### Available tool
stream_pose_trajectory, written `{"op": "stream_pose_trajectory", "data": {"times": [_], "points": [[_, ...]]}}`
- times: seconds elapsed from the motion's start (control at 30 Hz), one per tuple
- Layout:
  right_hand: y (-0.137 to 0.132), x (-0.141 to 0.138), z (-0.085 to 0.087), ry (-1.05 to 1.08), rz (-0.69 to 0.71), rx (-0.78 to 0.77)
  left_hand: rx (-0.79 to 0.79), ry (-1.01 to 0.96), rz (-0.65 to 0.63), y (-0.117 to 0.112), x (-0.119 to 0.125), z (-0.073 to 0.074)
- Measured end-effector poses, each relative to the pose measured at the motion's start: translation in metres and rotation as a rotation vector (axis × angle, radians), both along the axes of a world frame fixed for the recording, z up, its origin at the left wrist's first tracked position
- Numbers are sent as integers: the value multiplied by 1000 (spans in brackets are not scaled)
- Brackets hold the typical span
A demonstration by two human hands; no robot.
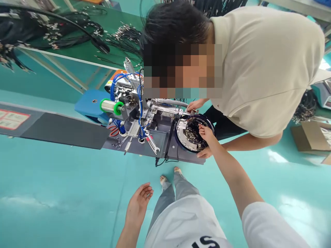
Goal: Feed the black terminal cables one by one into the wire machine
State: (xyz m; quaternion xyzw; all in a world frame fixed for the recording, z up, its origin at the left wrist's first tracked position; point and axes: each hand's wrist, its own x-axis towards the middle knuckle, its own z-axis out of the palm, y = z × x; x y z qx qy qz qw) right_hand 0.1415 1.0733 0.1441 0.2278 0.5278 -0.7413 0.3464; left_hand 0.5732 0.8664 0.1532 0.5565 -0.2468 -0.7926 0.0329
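Note:
My right hand (206, 132) is over a round vibratory feeder bowl (181, 135) that has small metal parts in its middle. Its fingers are pinched together at the tips; what they hold, if anything, is too small to make out. Low in front of my body hangs my left hand (140, 203), fingers loosely bent, nothing in it and touching nothing. A co-worker's hand (205, 152) rests by the bowl's near rim, beside my right forearm. The co-worker's other hand (197, 104) is at the far rim, near the end of a metal feed track (168, 109).
A machine with blue air tubes (141, 110) stands left of the bowl. Wrenches (153, 142) and red-handled scissors (113, 131) lie on its base. The co-worker (266, 65) leans in from the right. Black cables (126, 38) cover a green table behind; a cardboard box (307, 137) stands right.

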Motion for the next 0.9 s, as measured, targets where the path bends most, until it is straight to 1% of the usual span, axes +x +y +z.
{"op": "stream_pose_trajectory", "data": {"times": [0.13,0.27,0.43,0.53,0.6,0.77,0.9], "points": [[13,-3,-6,-28,-3,30,15,-14,-20,3,-8,-1],[20,-4,-11,-11,25,51,17,-11,-24,9,-15,-2],[17,-5,-24,86,79,106,27,-21,-40,17,-22,-3],[12,-2,-32,166,122,157,31,-15,-47,22,-25,-1],[11,2,-34,212,154,184,33,-11,-49,25,-25,0],[16,13,-29,281,193,186,31,-17,-48,34,-25,-2],[19,21,-16,294,186,119,30,-16,-45,39,-26,-6]]}}
